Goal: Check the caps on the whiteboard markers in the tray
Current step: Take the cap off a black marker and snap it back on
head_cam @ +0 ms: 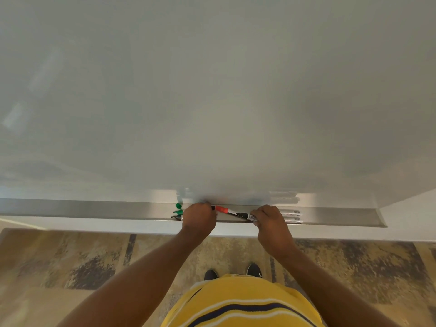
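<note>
Red-capped marker (230, 211) gripped between left hand (199, 214) and right hand (269, 217).

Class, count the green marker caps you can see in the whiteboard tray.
2. Both sit just left of the left hand: one green cap nearer the board, another in front of it. The hands may hide more.

The person wore a yellow knitted shirt (243, 303) crossed by curved bands: a dark navy stripe edged by white stripes on either side, with another white line nearer the hem. Both forearms were bare, no sleeves, watch or rings showing on the left hand (199, 215) or the right hand (269, 220). Two dark shoes (253, 270) with pale trim peeked out beyond the shirt's far edge.
</note>
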The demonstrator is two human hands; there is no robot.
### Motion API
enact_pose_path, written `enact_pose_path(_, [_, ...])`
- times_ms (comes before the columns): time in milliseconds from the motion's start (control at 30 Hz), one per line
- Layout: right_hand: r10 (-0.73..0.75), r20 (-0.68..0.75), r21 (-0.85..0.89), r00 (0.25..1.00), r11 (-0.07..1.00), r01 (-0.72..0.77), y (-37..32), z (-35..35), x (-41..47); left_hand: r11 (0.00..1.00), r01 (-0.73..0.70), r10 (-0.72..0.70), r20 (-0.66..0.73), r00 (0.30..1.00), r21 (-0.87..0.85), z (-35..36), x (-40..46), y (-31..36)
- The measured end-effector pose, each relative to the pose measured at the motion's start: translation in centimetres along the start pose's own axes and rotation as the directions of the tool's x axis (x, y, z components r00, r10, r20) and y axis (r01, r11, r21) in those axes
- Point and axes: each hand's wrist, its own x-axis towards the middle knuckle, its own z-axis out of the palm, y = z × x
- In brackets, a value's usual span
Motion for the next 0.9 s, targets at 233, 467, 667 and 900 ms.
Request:
enact_pose_path(233, [-0.009, -0.003, 0.013, 1.0, 1.0, 0.009, 0.6, -0.6, -0.4, 0.981, 0.127, -0.136, -0.054, 0.989, -0.144, 0.7, -0.9, 1.4])
enact_pose_path(467, [-0.024, -0.005, 0.015, 1.0, 1.0, 0.024, 1.3, -0.9, -0.7, 0.999, -0.004, 0.003, -0.056, 0.998, -0.032, 1.0, -0.7, 1.3])
enact_pose_path(667, [-0.019, -0.015, 0.019, 1.0, 1.0, 0.019, 1.9, -1.2, -1.0, 0.995, -0.088, 0.09, -0.054, 0.994, 0.04, 1.0, -0.7, 1.5])
enact_pose_path(900, [-0.003, -0.036, 0.024, 0.999, 1.0, 0.004, 2.5, -1.4, -1.5, 0.974, -0.207, 0.215, -0.085, 0.973, 0.095, 0.9, -0.8, 0.9])
